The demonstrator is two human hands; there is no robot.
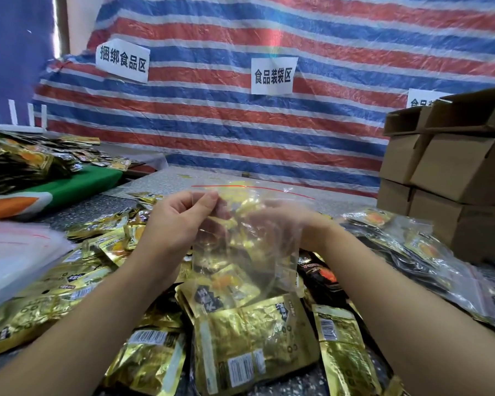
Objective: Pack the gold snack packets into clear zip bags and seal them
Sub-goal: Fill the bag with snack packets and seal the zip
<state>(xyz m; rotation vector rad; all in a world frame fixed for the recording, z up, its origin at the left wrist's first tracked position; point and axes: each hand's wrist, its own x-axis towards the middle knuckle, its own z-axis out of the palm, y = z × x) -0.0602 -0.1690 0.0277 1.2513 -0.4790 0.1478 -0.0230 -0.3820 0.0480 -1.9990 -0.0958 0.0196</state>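
A clear zip bag (240, 258) with a red seal line hangs upright at the middle of the view, above the table. My left hand (180, 221) pinches its left upper edge between thumb and fingers. My right hand (280, 224) is seen through the plastic, inside or behind the bag's mouth; I cannot tell which. A gold snack packet (229, 287) lies in the bag's bottom. Several loose gold packets (255, 344) are heaped on the table below my arms.
Filled zip bags (429, 252) lie at the right, beside stacked cardboard boxes (452, 172). A pile of empty clear bags (17, 250) sits at the left. More packets (26, 158) are piled at the far left. A striped tarp (240, 124) closes the back.
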